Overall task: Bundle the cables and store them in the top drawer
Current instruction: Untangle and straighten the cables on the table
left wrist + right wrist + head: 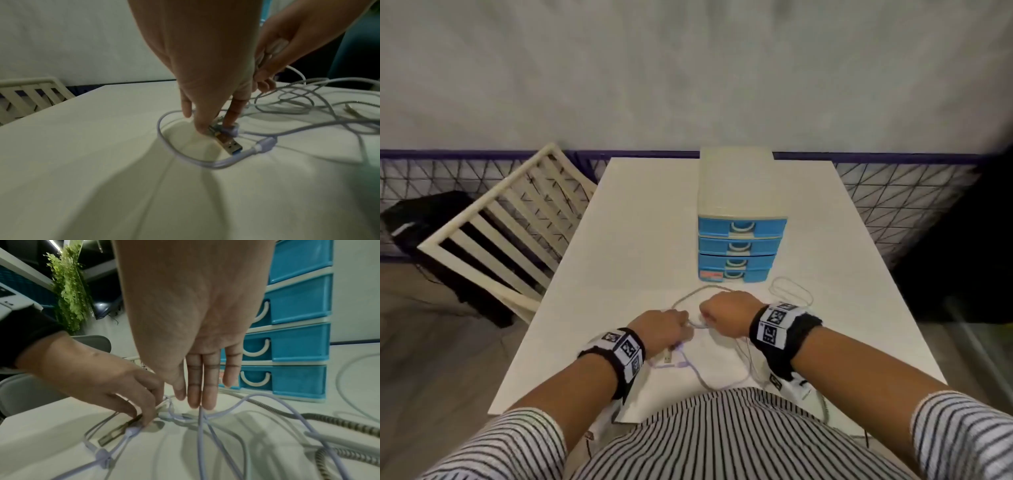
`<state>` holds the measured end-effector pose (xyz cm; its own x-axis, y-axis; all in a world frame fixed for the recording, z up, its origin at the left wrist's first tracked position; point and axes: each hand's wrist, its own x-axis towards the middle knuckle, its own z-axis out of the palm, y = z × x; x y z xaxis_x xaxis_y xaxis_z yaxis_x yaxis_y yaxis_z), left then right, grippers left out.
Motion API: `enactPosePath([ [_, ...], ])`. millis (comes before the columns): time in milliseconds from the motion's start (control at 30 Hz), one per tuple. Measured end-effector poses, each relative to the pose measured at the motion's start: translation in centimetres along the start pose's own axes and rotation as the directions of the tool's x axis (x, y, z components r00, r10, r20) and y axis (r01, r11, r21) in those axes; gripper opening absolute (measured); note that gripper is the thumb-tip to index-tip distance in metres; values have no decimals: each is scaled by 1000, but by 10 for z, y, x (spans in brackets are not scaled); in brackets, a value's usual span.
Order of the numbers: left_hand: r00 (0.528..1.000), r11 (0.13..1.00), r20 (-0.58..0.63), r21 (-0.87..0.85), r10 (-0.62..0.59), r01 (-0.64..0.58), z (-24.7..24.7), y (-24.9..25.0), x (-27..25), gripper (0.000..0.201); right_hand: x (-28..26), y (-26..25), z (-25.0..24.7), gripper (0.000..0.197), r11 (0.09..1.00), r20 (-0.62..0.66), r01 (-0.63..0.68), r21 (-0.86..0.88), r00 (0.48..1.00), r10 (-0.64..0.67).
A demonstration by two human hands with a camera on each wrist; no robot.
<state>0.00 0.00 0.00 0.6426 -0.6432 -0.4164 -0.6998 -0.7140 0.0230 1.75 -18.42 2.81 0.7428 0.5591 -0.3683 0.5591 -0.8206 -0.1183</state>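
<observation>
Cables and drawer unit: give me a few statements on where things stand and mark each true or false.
1. All four blue drawers of the drawer unit are closed. True.
2. The left hand pinches a USB plug on the table. True.
3. The cables are already a neat tied bundle. False: they lie loose and tangled.
4. The right hand is pulling the top drawer's handle. False: it is at the cables, in front of the unit.

A white surface [640,219] carries a cream drawer unit [739,219] with four blue drawers toward its far edge, and loose tangled cables [267,418] sprawl just in front of it.
</observation>
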Motion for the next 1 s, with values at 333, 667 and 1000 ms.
enactPosePath([
  [333,991,984,-46,119,-130,134,13,-19,1,25,12,-13,-4,28,1000,59,18,21,998,-19],
  [667,973,993,-222,-110,-68,45,1,-19,-22,18,43,-41,16,24,986,167,-133,105,979,114],
  [1000,914,927,-321,-354,-247,126,-22,-30,-33,17,47,-33,9,26,961,190,-150,233,976,106],
])
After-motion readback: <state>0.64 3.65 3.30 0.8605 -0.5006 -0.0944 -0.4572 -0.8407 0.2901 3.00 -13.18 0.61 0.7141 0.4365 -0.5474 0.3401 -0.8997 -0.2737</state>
